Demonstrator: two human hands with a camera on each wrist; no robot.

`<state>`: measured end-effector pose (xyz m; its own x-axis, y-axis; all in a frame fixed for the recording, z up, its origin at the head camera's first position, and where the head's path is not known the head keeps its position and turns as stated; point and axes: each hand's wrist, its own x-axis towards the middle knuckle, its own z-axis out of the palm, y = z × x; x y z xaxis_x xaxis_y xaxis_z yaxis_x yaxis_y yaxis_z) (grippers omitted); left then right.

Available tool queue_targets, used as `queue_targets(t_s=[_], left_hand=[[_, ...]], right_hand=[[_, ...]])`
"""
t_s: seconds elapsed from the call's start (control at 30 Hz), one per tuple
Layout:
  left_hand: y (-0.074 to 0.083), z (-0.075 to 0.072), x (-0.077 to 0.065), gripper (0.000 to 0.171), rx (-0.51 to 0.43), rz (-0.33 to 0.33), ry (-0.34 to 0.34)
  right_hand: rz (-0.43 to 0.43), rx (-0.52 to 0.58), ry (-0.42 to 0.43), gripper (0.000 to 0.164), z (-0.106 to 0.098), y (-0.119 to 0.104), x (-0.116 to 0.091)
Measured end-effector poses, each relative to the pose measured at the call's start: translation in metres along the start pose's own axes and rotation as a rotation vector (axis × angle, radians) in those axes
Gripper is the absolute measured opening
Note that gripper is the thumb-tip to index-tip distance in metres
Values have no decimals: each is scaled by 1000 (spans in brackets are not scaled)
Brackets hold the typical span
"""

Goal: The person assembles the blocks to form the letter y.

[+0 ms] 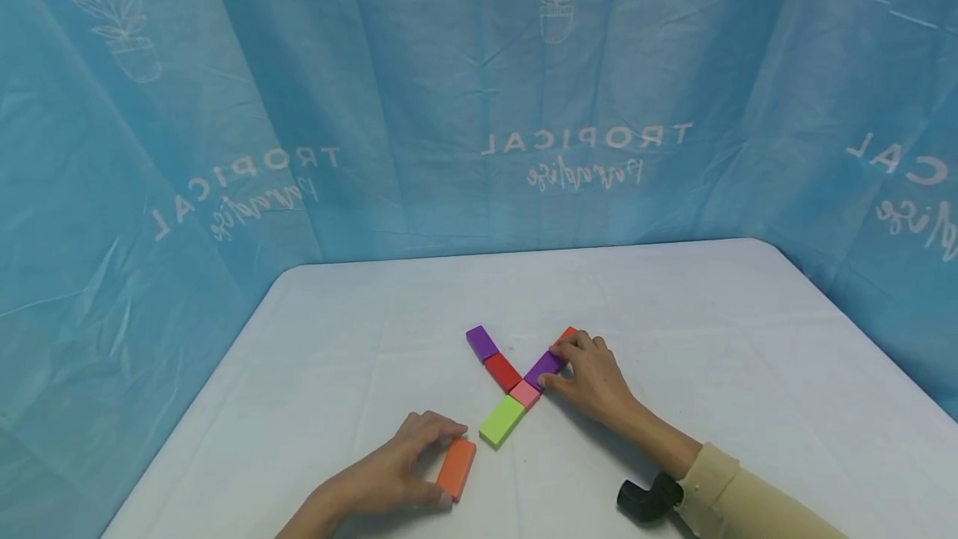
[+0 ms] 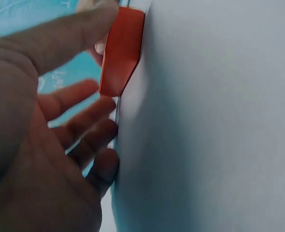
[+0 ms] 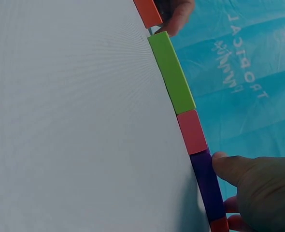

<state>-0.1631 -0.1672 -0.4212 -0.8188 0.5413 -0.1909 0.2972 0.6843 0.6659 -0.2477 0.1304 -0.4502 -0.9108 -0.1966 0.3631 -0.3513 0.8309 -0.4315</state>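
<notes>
An orange block [image 1: 456,470] stands near the front of the table, and my left hand [image 1: 397,472] pinches it between thumb and forefinger; the other fingers spread behind it in the left wrist view. Farther off, blocks form a Y shape. Its stem is a lime green block [image 1: 501,421] touching a small pink block [image 1: 525,394]. One arm has a red block [image 1: 503,373] and a purple block [image 1: 482,343]. On the other, my right hand [image 1: 595,381] holds a second purple block [image 3: 208,186] with curved thumb and fingers; they partly cover a red-orange block [image 1: 566,334] at its tip.
A white cloth covers the table [image 1: 359,331]. Blue printed curtains [image 1: 449,90] hang behind and at both sides. A black curved object [image 1: 648,499] sits by the beige right sleeve [image 1: 748,497].
</notes>
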Motion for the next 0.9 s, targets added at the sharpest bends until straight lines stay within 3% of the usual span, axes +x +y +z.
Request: queue_targets(t_s=[0.23, 0.4, 0.53, 0.77, 0.9], left_hand=[[2, 8, -4, 74, 28, 45, 180], [3, 16, -6, 72, 5, 53, 273], [8, 22, -6, 70, -44, 0, 329], [18, 33, -6, 70, -78, -191, 397], [19, 39, -5, 69, -80, -202, 448]], right_hand=[[3, -3, 5, 50, -1, -1, 0], [2, 1, 5, 50, 0, 0, 0], [0, 3, 0, 50, 0, 0, 0], [-2, 0, 6, 49, 0, 1, 0], [2, 2, 4, 49, 1, 1, 0]])
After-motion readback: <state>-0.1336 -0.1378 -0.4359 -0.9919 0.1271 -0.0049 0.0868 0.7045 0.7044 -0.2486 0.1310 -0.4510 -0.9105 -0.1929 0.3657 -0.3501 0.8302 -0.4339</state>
